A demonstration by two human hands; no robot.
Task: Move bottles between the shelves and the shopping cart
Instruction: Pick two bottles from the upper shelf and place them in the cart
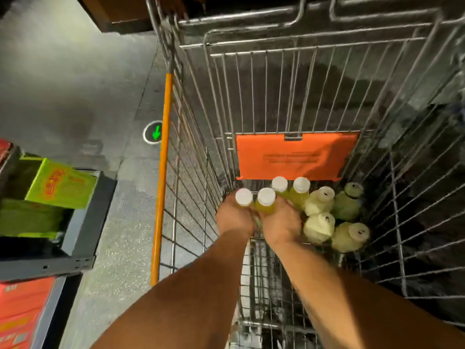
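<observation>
A wire cart [276,96] is standing on a grey floor [75,84], carrying four white-capped yellow bottles [300,195] and four pale round bottles [319,226] upright on its bottom, beside an orange flap [294,157]. At the left, a dark shelf [83,222] is holding green boxes [60,185].

Four white-capped yellow-green bottles [300,195], four pale round bottles [319,204], one shopping cart [289,91], two hands [280,225].

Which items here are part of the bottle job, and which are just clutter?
Job: left hand and right hand gripping white-capped yellow bottles; pale bottles; shopping cart; shelf.
Clutter: green box, red boxes, floor arrow marker.
</observation>
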